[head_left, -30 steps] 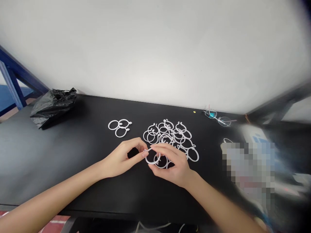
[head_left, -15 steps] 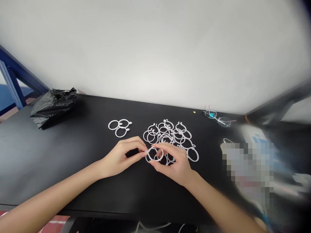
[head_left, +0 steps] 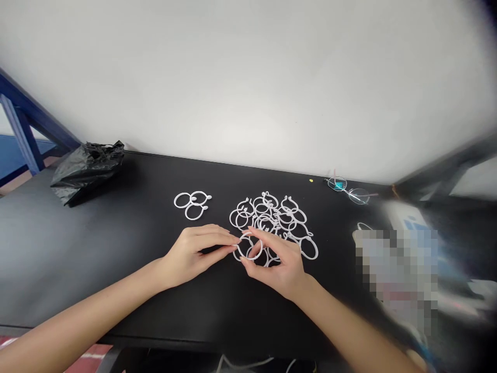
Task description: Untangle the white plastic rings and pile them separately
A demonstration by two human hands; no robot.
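Holding: a white plastic ring [head_left: 249,258], round and seen nearly face-on, pinched between both hands.
Left hand [head_left: 192,254]: thumb and fingertips closed narrowly on the ring's left side.
Right hand [head_left: 281,272]: thumb below and fingers above, closed on the ring from the right; this hand is nearer the pile.
Ring's place: between the hands, over the near edge of the pile.
Under and beyond the grip: a pile of matching rings [head_left: 267,212], tangled together, spreading away from the hands.
Left of the grip: three touching rings [head_left: 194,219], apart from the pile.
Farther out: a black plastic bag [head_left: 86,173] to the left and glasses [head_left: 344,189] to the right, both on the black table [head_left: 116,295].
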